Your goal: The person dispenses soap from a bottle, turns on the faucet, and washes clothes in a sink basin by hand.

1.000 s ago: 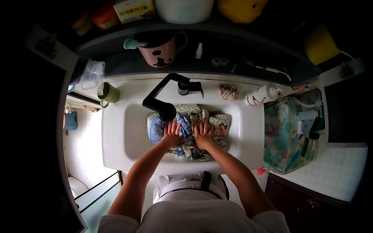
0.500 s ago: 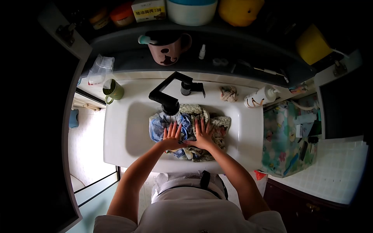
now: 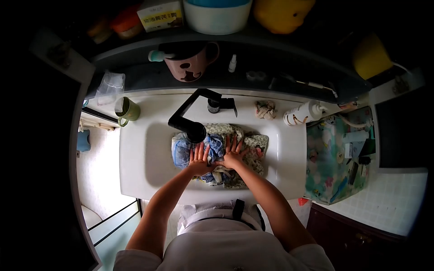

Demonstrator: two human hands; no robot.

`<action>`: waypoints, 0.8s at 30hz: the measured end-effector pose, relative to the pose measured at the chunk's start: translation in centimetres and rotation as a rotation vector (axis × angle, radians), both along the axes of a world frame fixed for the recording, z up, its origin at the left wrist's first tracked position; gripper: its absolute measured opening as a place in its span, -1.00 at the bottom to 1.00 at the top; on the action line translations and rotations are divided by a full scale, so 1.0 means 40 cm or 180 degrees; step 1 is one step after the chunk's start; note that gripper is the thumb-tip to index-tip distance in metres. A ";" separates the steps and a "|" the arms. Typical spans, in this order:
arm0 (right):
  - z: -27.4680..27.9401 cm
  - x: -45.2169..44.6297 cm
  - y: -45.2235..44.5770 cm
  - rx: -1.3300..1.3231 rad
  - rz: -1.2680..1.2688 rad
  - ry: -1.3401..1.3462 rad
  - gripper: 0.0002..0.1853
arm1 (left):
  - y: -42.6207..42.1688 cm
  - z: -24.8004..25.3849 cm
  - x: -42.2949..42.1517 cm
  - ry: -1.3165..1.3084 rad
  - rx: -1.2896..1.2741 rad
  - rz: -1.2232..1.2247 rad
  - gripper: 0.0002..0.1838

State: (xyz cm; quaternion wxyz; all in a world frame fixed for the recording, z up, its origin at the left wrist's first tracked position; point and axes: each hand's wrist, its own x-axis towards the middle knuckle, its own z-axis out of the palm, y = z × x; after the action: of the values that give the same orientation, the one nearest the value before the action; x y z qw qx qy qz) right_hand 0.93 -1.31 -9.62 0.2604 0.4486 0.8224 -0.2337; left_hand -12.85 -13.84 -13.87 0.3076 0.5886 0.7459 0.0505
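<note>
A bundle of wet-looking patterned clothes lies in the white sink [image 3: 156, 174]. Its left part is a blue checked cloth [image 3: 181, 152]; its right and back parts are a pale floral cloth [image 3: 257, 143]. My left hand [image 3: 199, 163] rests flat on the blue cloth, fingers spread and pointing away from me. Beside it, my right hand [image 3: 233, 157] presses on the floral side with its fingers apart. The two thumbs nearly meet. Over the back left of the pile hangs the black faucet [image 3: 195, 132]; no water can be made out.
A green mug [image 3: 130, 110] stands at the sink's back left corner. Along the back right are a crumpled cloth [image 3: 265, 109] and a white pump bottle [image 3: 302, 114]. A dark shelf above carries a pink mug [image 3: 187, 67]. Right of the sink is a patterned cover [image 3: 332, 171] holding small items.
Both hands stay spread on the clothes, with the right hand shifted slightly left and nearer me. The cloth under them has shifted a little, and the view has tilted slightly.
</note>
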 end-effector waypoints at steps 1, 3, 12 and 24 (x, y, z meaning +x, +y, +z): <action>0.001 0.008 -0.005 0.0059 0.0000 0.0134 0.43 | 0.001 0.015 0.002 0.0016 -0.0091 0.0042 0.17; 0.018 0.028 -0.018 0.0178 0.0028 0.0453 0.41 | -0.004 0.053 0.008 0.0139 0.0059 0.0033 0.16; 0.110 0.157 -0.051 -0.0073 0.0633 -0.0204 0.44 | -0.105 0.189 0.006 0.0398 -0.0290 0.0422 0.09; 0.043 0.089 -0.073 0.0214 0.0392 -0.0688 0.43 | -0.073 -0.004 -0.010 0.0219 -0.0692 0.0507 0.34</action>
State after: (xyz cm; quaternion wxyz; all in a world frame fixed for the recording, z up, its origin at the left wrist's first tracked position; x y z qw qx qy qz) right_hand 4.49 -4.22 -7.91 0.3463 0.4283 0.8229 -0.1399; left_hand -13.26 -16.77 -14.01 0.3389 0.4921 0.8014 -0.0266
